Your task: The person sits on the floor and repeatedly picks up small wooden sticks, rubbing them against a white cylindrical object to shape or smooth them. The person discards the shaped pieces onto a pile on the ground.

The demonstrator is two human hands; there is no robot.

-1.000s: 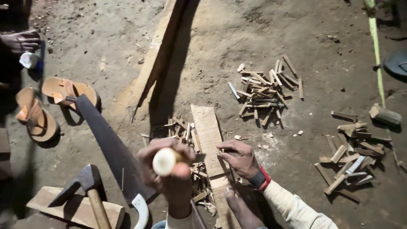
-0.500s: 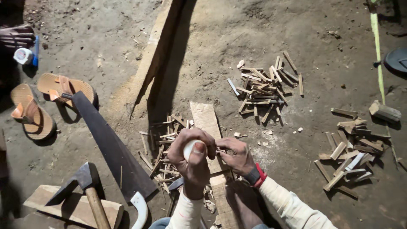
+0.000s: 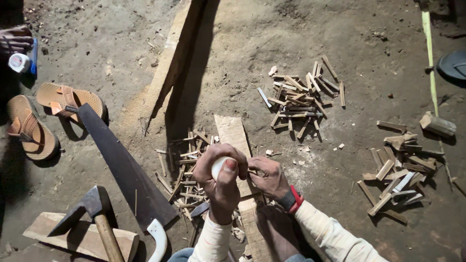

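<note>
My left hand (image 3: 221, 187) is closed around a white rounded handle (image 3: 218, 167), whose butt end points up at the camera. Its working end is hidden under the hand. My right hand (image 3: 268, 178), with a red wristband, pinches a thin wood sliver against a pale wooden board (image 3: 234, 133) lying on the dirt floor. The two hands touch over the board. Thin wood splints (image 3: 187, 167) lie scattered just left of the board.
A handsaw with a dark blade (image 3: 121, 167) and an axe (image 3: 94, 206) on a wood block lie at the left. Sandals (image 3: 46, 111), a long plank (image 3: 172, 68) and two piles of cut sticks (image 3: 301, 99) (image 3: 400, 167) surround the spot. Another person's foot (image 3: 14, 39) shows at the top left.
My left hand, raised toward the camera with the white handle, has come down and to the right until it meets my right hand on the board. The right hand stayed put.
</note>
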